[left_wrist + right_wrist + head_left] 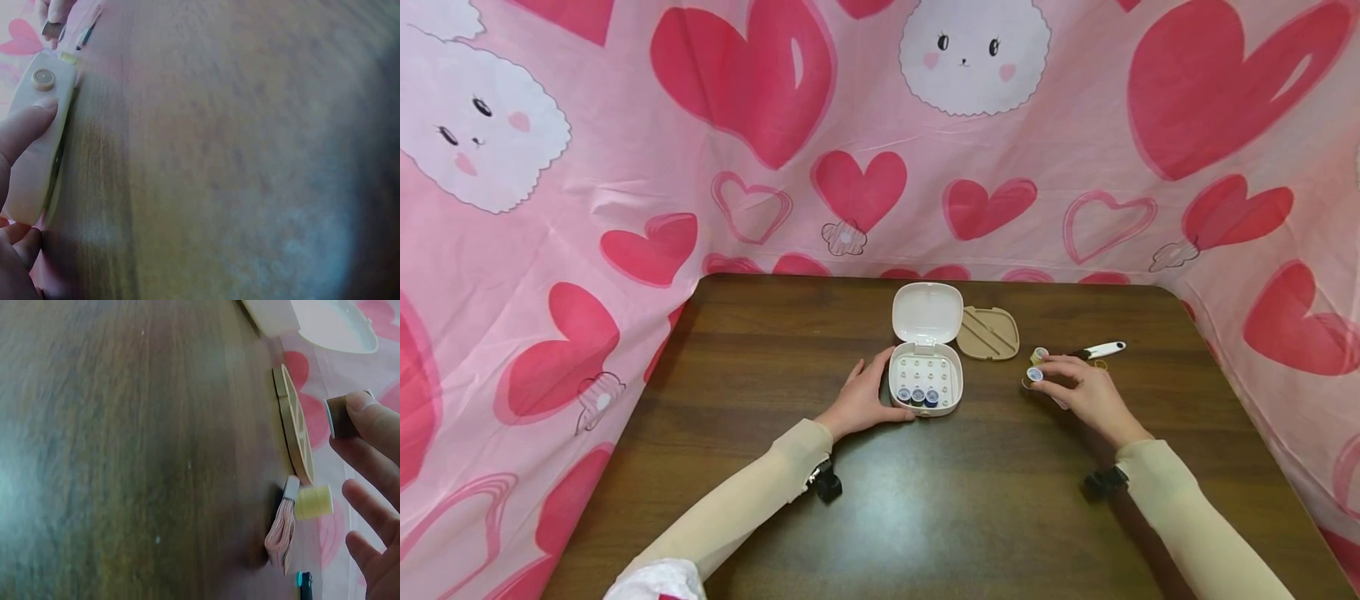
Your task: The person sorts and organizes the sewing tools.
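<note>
Any marks on the spool ends are too small for us to read. We see the right hand (1088, 397) pinching a dark spool (1034, 376) well in from the right edge of the table (865, 517); it mostly hides the folded pink tape (281, 536) from the head view. The left hand (867, 403) grips the open box (942, 411), thumb on its front wall, lid near the table's far edge. A tan tray (992, 332) lies between box and yellow spool (314, 502).
</note>
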Tool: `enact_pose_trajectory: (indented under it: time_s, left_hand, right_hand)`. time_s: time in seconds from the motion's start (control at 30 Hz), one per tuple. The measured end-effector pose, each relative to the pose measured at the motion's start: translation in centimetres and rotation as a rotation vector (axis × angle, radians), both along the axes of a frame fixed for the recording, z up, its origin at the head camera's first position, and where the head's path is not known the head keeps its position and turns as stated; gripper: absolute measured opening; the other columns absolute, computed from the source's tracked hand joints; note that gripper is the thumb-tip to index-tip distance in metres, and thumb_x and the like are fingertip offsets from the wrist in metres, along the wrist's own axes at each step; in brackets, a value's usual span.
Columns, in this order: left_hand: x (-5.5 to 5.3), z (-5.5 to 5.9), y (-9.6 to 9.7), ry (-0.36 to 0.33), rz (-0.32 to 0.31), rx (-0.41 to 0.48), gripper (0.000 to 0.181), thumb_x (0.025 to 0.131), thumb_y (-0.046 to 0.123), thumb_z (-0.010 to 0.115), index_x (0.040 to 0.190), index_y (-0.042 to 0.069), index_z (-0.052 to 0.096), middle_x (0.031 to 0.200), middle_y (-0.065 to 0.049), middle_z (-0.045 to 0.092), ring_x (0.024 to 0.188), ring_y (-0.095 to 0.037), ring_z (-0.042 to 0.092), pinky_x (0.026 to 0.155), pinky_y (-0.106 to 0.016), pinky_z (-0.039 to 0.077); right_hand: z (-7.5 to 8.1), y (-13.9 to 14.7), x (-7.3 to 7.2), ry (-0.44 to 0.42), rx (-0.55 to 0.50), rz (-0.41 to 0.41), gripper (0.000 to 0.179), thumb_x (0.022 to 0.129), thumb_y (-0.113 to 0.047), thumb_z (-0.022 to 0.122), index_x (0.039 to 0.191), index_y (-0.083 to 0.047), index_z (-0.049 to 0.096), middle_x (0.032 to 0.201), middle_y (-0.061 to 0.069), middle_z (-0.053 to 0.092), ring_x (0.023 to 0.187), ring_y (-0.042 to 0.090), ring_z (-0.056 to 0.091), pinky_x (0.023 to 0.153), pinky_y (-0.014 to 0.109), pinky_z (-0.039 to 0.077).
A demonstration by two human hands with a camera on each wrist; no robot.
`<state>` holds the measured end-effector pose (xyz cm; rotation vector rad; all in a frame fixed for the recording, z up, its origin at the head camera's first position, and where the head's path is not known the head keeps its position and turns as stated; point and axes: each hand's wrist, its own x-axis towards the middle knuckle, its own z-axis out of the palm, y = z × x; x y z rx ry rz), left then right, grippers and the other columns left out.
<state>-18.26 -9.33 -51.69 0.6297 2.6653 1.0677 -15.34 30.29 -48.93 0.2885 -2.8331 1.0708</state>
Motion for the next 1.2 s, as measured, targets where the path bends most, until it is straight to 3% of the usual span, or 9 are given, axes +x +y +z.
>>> enact_pose_trajectory:
  time_s: [0.1, 0.23, 0.3, 0.43, 0.53, 0.67, 0.93, 1.2]
  left_hand:
    - [-0.1, 0.0, 0.0, 0.0, 0.0, -0.005, 0.118, 0.075, 0.046, 0.093, 0.164, 0.011, 0.025, 0.166, -0.007, 0.037, 0.15, -0.021, 0.04, 0.129, -0.048, 0.008]
    - [-0.1, 0.1, 0.0, -0.002, 0.002, -0.005, 0.118, 0.075, 0.047, 0.093, 0.164, 0.011, 0.025, 0.166, -0.008, 0.036, 0.15, -0.022, 0.039, 0.129, -0.048, 0.007]
    - [-0.1, 0.1, 0.0, -0.006, 0.002, -0.005, 0.118, 0.075, 0.047, 0.093, 0.164, 0.011, 0.025, 0.167, -0.008, 0.036, 0.15, -0.022, 0.039, 0.129, -0.048, 0.007]
    - [-0.1, 0.1, 0.0, -0.01, 0.001, 0.0, 0.117, 0.075, 0.046, 0.093, 0.164, 0.012, 0.025, 0.166, -0.007, 0.037, 0.151, -0.022, 0.039, 0.129, -0.049, 0.007]
    - [-0.1, 0.0, 0.0, -0.006, 0.0, 0.001, 0.117, 0.075, 0.046, 0.093, 0.164, 0.012, 0.026, 0.166, -0.008, 0.037, 0.15, -0.022, 0.039, 0.129, -0.049, 0.007]
    - [0.0, 0.0, -0.1, -0.005, -0.003, 0.002, 0.117, 0.075, 0.046, 0.093, 0.164, 0.011, 0.026, 0.166, -0.008, 0.038, 0.15, -0.023, 0.039, 0.129, -0.05, 0.007]
    - [0.1, 0.0, 0.0, -0.011, -0.005, 0.011, 0.117, 0.074, 0.044, 0.094, 0.163, 0.009, 0.025, 0.165, -0.009, 0.039, 0.149, -0.023, 0.041, 0.129, -0.051, 0.008]
    - [0.0, 0.1, 0.0, -0.017, -0.005, 0.005, 0.118, 0.074, 0.043, 0.094, 0.164, 0.009, 0.024, 0.165, -0.009, 0.039, 0.149, -0.023, 0.041, 0.129, -0.049, 0.007]
  right_hand:
    - [0.1, -0.4, -0.1, 0.004, -0.014, 0.009, 0.032, 0.088, -0.024, 0.086, 0.116, -0.01, 0.08, 0.13, 0.018, 0.07, 0.111, 0.036, 0.067, 0.076, 0.008, 0.046]
    - [0.1, -0.9, -0.2, 0.035, -0.011, 0.022, 0.031, 0.088, -0.025, 0.086, 0.116, -0.013, 0.08, 0.127, 0.012, 0.073, 0.12, 0.032, 0.065, 0.094, 0.003, 0.034]
    - [0.2, -1.3, -0.2, 0.051, -0.023, 0.037, 0.028, 0.088, -0.023, 0.086, 0.115, -0.014, 0.08, 0.124, 0.012, 0.074, 0.119, 0.031, 0.065, 0.095, 0.003, 0.034]
    - [0.4, -2.0, -0.3, 0.085, -0.045, 0.07, 0.026, 0.087, -0.018, 0.086, 0.112, -0.014, 0.081, 0.116, 0.01, 0.076, 0.111, 0.008, 0.065, 0.091, 0.003, 0.038]
    - [0.4, -2.5, -0.4, 0.085, -0.068, 0.095, 0.025, 0.087, -0.015, 0.086, 0.111, -0.014, 0.081, 0.111, 0.008, 0.077, 0.109, 0.008, 0.064, 0.088, 0.003, 0.043]
    - [0.3, -3.2, -0.5, 0.042, -0.085, 0.105, 0.022, 0.088, -0.017, 0.085, 0.11, -0.015, 0.082, 0.109, 0.005, 0.077, 0.114, 0.029, 0.065, 0.09, 0.004, 0.044]
    - [0.5, -4.6, -0.7, 0.094, -0.097, 0.174, 0.024, 0.086, -0.015, 0.087, 0.109, -0.018, 0.082, 0.102, -0.004, 0.075, 0.095, 0.01, 0.059, 0.078, 0.024, 0.051]
    - [0.5, -5.4, -1.0, 0.116, -0.091, 0.201, 0.027, 0.084, -0.014, 0.088, 0.111, -0.017, 0.082, 0.106, -0.002, 0.077, 0.102, 0.012, 0.062, 0.088, 0.016, 0.045]
